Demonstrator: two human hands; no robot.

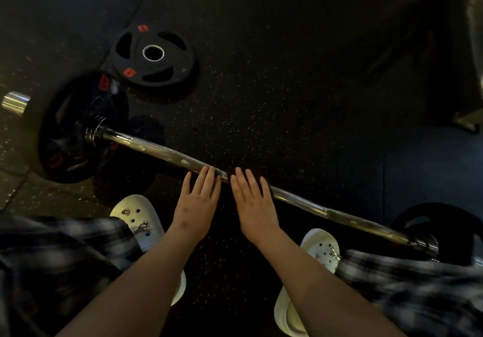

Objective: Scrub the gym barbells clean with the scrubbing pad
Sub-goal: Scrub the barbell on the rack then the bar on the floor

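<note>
— Where's the barbell (162, 151)?
— Slantwise across the floor (287, 88), its plated end towards the floor's left edge.
— Your grips?
— Both flat, fingers straight. My left grip (198, 200) rests on the bar, and just beside it my right grip (252, 203) presses the scrubbing pad (261, 174) onto it.

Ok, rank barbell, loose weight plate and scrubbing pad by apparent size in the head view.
1. barbell, largest.
2. loose weight plate, next.
3. scrubbing pad, smallest, though the right hand covers most of it.
</note>
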